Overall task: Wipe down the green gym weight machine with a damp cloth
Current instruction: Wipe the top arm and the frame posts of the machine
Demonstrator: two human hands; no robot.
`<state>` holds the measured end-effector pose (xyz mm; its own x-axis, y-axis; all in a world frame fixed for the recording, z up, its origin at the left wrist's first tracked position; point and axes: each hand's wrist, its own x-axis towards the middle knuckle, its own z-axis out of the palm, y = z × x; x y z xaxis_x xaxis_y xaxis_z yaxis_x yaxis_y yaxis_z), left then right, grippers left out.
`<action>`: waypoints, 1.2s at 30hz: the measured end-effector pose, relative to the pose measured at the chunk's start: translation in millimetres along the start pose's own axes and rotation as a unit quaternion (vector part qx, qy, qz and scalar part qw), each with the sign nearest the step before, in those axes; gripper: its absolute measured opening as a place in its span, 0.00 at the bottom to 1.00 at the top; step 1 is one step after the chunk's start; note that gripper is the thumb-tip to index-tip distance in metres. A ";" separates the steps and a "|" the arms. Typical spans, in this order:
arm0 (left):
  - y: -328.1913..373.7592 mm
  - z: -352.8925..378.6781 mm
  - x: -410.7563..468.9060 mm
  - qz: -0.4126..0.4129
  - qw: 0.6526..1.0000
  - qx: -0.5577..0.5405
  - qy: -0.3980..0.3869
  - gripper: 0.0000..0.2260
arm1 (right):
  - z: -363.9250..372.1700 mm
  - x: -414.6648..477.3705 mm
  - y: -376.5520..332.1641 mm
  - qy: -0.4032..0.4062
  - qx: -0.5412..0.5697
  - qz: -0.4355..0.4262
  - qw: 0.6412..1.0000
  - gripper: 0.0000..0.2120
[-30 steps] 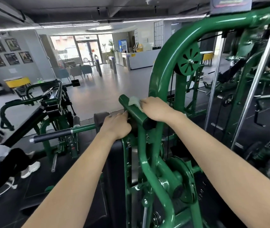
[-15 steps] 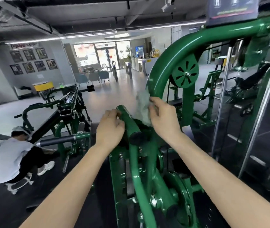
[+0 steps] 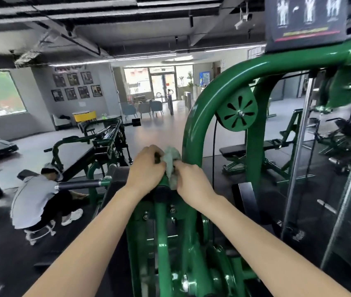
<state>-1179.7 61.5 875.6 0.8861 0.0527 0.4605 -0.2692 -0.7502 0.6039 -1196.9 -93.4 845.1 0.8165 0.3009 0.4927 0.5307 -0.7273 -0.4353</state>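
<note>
**gymrat22:** Cloth (image 3: 171,162) is bunched on top of the green bar (image 3: 163,209), both hands (image 3: 146,168) (image 3: 191,181) pinching it with curled fingers. Tips?

**wipeguy:** Wrap it round the bar, then drag down slowly.

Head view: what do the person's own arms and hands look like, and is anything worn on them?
Both forearms are bare as far as the frame shows: no sleeves in view. The left hand and right hand wear no gloves, and no watch, bracelet or ring shows on the visible sides.
</note>
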 end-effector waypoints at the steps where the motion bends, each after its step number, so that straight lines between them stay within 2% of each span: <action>1: 5.9 1.3 2.3 0.005 1.000 -0.007 0.012 0.06 | -5.4 -0.6 2.0 0.000 0.016 0.003 1.000 0.14; 3: 17.1 2.4 5.5 0.020 0.998 -0.043 0.038 0.08 | -18.7 -4.1 7.4 0.006 0.104 0.029 0.994 0.18; 5: 32.2 1.5 11.8 0.040 0.993 -0.093 0.058 0.10 | -39.2 -9.9 12.5 0.029 0.239 0.063 0.969 0.20; 8: 65.5 2.9 25.9 0.086 0.983 -0.135 0.091 0.09 | -82.2 -8.4 25.2 0.164 0.371 0.079 0.910 0.14; 10: 92.2 7.6 37.5 0.116 0.976 -0.152 0.100 0.10 | -116.2 -0.2 34.1 0.281 0.407 0.067 0.866 0.14; 13: 139.2 18.1 56.2 0.196 0.971 -0.101 0.097 0.16 | -165.0 18.2 51.9 0.444 0.327 -0.001 0.834 0.13; 18: 206.1 37.0 103.6 0.311 0.946 0.007 0.089 0.24 | -223.8 49.0 103.8 0.595 0.046 -0.055 0.801 0.13; 20: 220.0 50.5 120.5 0.343 0.932 0.072 0.093 0.23 | -243.5 55.2 141.1 0.601 -0.032 -0.013 0.798 0.13; 23: 223.1 61.7 132.9 0.354 0.917 0.124 0.139 0.23 | -253.5 62.8 186.1 0.564 -0.099 0.092 0.815 0.13; 27: 221.1 66.3 134.2 0.361 0.909 0.142 0.154 0.26 | -234.4 76.2 188.7 0.572 -0.092 0.105 0.808 0.16; 29: 220.7 65.5 132.6 0.355 0.911 0.144 0.151 0.27 | -218.3 84.5 168.2 0.575 -0.073 0.078 0.811 0.17; 33: 221.5 65.5 128.2 0.357 0.905 0.159 0.167 0.24 | -191.9 94.0 127.4 0.523 -0.101 -0.050 0.845 0.18; 36: 219.8 66.4 129.8 0.350 0.905 0.168 0.175 0.24 | -202.2 91.1 140.5 0.491 -0.131 -0.097 0.856 0.18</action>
<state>-1098.9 -140.3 1024.9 0.3522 -0.3515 0.8674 -0.5366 -0.8352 -0.1206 -1093.9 -292.9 981.2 0.0662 -0.1378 0.9882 0.4614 -0.8739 -0.1528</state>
